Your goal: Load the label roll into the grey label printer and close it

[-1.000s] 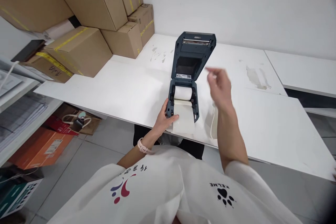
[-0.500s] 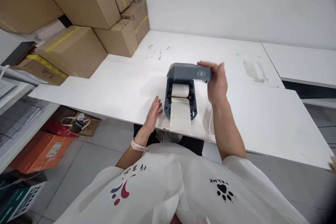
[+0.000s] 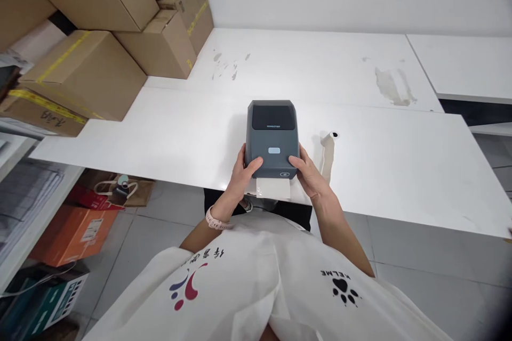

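Observation:
A dark grey label printer (image 3: pixel 272 138) stands on the white table close to its front edge, its lid down. From its front slot a strip of white label paper (image 3: pixel 273 188) sticks out toward me. My left hand (image 3: pixel 242 173) grips the printer's front left corner, thumb on top of the lid. On the front right corner my right hand (image 3: pixel 310 173) does the same, fingers along the side. To the right lies a small roll core with a beige paper strip (image 3: pixel 328 157) trailing from it. The paper roll inside the printer is hidden by the lid.
Cardboard boxes (image 3: pixel 86 72) with yellow tape are stacked on the left of the white table (image 3: pixel 372 170). Below at left are a shelf (image 3: pixel 52 197), an orange box (image 3: pixel 74 234) and a paper bag (image 3: pixel 138 192). A white wall rises behind the table.
The printer's raised lid has come down over the paper roll. My right hand has moved down to the front right corner, and my left hand has come onto the front left corner.

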A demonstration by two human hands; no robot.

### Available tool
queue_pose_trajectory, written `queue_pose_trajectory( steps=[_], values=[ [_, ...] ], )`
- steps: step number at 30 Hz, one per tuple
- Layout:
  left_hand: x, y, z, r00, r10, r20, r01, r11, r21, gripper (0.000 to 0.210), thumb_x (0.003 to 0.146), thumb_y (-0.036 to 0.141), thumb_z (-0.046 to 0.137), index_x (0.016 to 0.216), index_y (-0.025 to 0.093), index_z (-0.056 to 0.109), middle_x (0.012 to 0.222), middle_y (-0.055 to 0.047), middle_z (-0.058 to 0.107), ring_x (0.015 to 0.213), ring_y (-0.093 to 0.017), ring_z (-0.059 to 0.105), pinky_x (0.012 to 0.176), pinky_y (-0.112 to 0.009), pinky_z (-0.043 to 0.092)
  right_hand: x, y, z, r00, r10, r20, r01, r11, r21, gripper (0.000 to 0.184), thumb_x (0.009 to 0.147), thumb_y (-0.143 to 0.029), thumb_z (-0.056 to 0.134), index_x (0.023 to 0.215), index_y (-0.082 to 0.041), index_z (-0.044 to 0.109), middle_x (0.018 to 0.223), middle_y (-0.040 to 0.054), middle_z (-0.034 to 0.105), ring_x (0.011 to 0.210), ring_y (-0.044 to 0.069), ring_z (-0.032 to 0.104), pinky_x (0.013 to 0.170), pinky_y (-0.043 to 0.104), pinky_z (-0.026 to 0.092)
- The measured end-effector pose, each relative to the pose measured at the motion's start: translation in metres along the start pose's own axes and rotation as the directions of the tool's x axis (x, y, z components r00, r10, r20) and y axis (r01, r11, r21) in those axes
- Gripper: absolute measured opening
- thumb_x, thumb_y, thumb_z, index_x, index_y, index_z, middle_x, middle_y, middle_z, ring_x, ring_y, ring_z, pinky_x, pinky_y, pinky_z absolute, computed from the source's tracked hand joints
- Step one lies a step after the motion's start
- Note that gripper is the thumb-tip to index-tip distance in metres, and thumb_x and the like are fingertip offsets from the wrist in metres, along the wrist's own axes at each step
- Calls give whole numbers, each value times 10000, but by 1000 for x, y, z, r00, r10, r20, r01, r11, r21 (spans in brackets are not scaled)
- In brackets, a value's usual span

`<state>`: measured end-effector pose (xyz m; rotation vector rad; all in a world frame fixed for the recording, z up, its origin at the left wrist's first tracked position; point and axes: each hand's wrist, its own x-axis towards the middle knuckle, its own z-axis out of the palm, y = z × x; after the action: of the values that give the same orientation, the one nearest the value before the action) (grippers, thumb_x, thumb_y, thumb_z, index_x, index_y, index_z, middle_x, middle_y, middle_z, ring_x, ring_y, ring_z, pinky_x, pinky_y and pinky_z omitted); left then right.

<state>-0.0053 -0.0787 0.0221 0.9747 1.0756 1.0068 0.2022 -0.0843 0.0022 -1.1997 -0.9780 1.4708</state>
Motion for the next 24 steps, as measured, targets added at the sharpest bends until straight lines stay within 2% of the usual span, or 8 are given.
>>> queue_pose_trajectory(
  steps=[5,8,14,16,17,18,21,24],
  values=[
    [1,-15,4,995,69,-75,-66,997,37,848,855,624,747,1563,268,446,1609,-133,542,1481,-371,524,1188,-526,502,-2,2,-2,996,80,-38,-78,996,47,1078,745,-648,843,1653,-444,300,1685,-31,458,1626,328,306,1338,621,273],
    [7,-25,6,976,157,-152,-148,986,71,895,816,703,741,1538,255,463,1596,-154,540,1445,-378,550,1152,-524,525,-1,0,-1,994,82,-67,-78,995,69,1121,719,-622,868,1658,-398,300,1688,11,453,1587,342,377,1325,609,307],
    [-4,-30,-15,976,204,-79,-184,959,214,812,826,686,740,1478,261,509,1545,-146,570,1367,-316,594,1073,-443,539,0,-1,0,992,96,-80,-89,992,85,1151,665,-612,891,1638,-326,347,1665,63,483,1533,359,454,1322,586,317],
    [-21,-35,-23,938,267,-223,-197,935,294,630,824,655,754,1287,245,631,1311,-108,692,1129,-245,676,926,-374,564,0,0,1,993,88,-83,-80,993,91,1112,673,-620,880,1622,-334,374,1674,41,475,1562,343,416,1331,563,308],
    [-30,-37,-25,902,300,-311,-201,928,313,507,835,661,730,1085,223,685,1065,-67,727,928,-197,672,808,-334,552,0,1,1,993,84,-84,-75,992,97,1093,678,-621,873,1615,-342,384,1672,29,480,1572,336,404,1333,556,307],
    [-37,-39,-26,907,270,-322,-170,937,307,462,854,667,696,889,207,682,844,-29,686,748,-156,613,687,-301,508,1,2,1,993,80,-86,-71,992,104,1077,682,-618,868,1610,-348,392,1666,20,489,1575,332,401,1333,554,307],
    [-48,-36,-18,998,-67,-9,67,971,230,583,897,683,613,584,194,564,539,22,493,499,-94,403,512,-277,336,1,3,3,993,63,-97,-52,992,117,1062,678,-597,868,1602,-335,414,1641,24,526,1575,341,405,1332,566,305],
    [-43,-23,-3,915,-306,262,279,951,137,604,861,676,671,544,212,451,469,74,360,447,-58,277,546,-280,383,2,2,4,994,51,-95,-41,993,108,1044,674,-581,870,1589,-318,444,1625,29,546,1565,355,420,1332,577,297]
  ],
)
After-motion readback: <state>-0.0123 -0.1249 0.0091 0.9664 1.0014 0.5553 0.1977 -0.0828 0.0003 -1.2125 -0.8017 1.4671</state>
